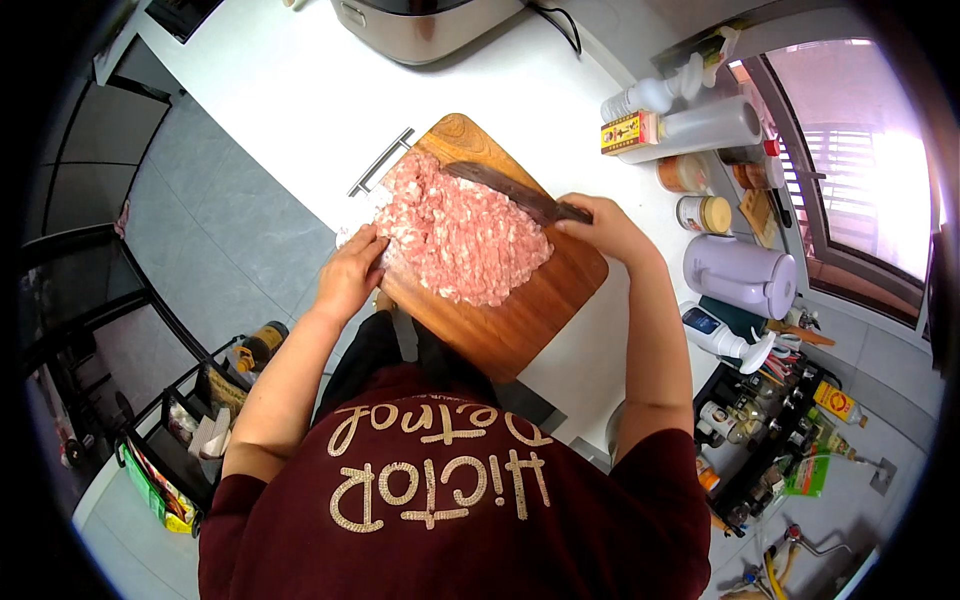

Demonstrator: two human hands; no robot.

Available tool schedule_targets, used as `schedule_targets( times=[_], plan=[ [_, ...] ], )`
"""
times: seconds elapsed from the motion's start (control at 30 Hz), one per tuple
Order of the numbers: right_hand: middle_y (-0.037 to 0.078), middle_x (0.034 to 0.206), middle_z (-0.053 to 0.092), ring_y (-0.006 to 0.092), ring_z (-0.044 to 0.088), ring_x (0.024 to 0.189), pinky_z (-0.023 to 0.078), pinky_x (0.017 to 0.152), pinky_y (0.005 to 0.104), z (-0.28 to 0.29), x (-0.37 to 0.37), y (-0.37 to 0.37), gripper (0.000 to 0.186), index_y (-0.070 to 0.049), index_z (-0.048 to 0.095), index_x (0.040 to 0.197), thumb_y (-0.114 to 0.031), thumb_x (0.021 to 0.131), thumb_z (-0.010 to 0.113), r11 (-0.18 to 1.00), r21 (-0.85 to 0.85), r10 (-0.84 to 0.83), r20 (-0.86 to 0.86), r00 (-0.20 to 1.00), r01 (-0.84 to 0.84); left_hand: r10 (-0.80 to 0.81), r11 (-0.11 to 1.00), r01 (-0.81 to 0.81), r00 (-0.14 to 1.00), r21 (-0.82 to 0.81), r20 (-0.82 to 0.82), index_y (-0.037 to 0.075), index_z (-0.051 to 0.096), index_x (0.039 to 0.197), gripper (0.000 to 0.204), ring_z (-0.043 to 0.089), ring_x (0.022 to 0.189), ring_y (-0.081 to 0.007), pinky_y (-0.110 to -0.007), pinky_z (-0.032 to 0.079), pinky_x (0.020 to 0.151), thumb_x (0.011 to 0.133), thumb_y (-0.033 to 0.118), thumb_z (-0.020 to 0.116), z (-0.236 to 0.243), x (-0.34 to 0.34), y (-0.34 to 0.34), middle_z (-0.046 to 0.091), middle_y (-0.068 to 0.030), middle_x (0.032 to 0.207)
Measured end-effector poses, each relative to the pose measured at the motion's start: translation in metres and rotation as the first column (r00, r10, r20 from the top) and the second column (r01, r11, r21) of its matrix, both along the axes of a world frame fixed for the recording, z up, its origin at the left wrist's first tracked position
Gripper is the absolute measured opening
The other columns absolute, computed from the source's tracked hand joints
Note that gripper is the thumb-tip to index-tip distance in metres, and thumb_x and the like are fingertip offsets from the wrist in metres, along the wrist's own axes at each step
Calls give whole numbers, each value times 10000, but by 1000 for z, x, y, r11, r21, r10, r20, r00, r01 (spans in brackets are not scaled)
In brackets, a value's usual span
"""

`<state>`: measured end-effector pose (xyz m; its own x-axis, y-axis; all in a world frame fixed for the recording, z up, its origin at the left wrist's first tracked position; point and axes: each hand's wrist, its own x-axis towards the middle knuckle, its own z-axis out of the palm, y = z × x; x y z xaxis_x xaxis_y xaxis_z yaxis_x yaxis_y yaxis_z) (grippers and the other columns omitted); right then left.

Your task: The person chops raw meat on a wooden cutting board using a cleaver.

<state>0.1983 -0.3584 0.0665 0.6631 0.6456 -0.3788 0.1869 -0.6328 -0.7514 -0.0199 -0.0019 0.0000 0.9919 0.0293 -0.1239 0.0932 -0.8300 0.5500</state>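
Hands: two, both bare, both at the board.
Right hand [603, 229]: fingers curled together round the handle of the knife.
Knife [500, 187]: one; broad, dark blade with a streaky surface, lying along the upper right side of the meat, over the board.
Left hand [350, 272]: fingers close together at the board's left edge, beside the meat; cannot tell whether they grip or only rest.
Minced meat [465, 240]: one heap, pink flecked with white, coarse and crumbly, spread over the board's upper left and middle.
Cutting board [540, 315]: one; brown grained wood, rounded corners, set slantwise on the counter.
Counter [280, 110]: white, smooth.
Metal handle [382, 160]: one, straight bar, just beside the board's upper left edge.
Right of board: one pale lilac pitcher [738, 277], rounded; one white spray bottle [712, 330].
Far end: one rounded appliance [430, 30], glossy.
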Motion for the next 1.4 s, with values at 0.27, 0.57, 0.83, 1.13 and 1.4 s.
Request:
schedule_targets(
  times=[0.27,0.57,0.83,1.13,1.4],
  plan=[
    [82,860,619,299,649,823,496,682,446,40,-131,1,359,-147,585,1165,-252,837,688,891,-453,261,479,838,-18,-33,999,32,999,17,19,95,634,1231,506,522,1286,-288,-378,479,1022,738,37,734,-2,-1,3,545,-99,1392],
    [157,949,679,344,680,858,534,751,423,71,-189,50,376,-130,554,1241,-255,903,660,840,53,-497,473,728,539,-86,996,86,996,37,13,102,621,1256,506,509,1298,-289,-383,470,1034,763,65,730,-4,-2,7,522,-120,1415],
    [252,949,673,452,649,875,509,747,542,-3,-200,101,387,-50,441,1247,-262,949,568,770,-361,-461,254,850,526,-100,993,99,995,62,4,134,592,1308,554,510,1298,-285,-382,479,1020,776,93,740,-11,-4,9,508,-106,1435],
    [259,915,672,461,647,854,506,731,561,-7,-198,98,333,-48,455,1195,-261,958,549,781,-320,-451,306,838,537,-99,994,97,995,53,28,128,594,1303,553,508,1301,-284,-383,478,1023,771,78,735,-14,-4,9,515,-109,1425],
    [271,889,672,475,642,846,500,739,564,-4,-197,99,319,-57,489,1168,-298,967,542,786,-310,-458,290,840,535,-92,995,91,995,40,37,102,614,1270,530,513,1294,-291,-387,479,1022,756,66,738,-11,-2,7,525,-116,1412]
  ],
)
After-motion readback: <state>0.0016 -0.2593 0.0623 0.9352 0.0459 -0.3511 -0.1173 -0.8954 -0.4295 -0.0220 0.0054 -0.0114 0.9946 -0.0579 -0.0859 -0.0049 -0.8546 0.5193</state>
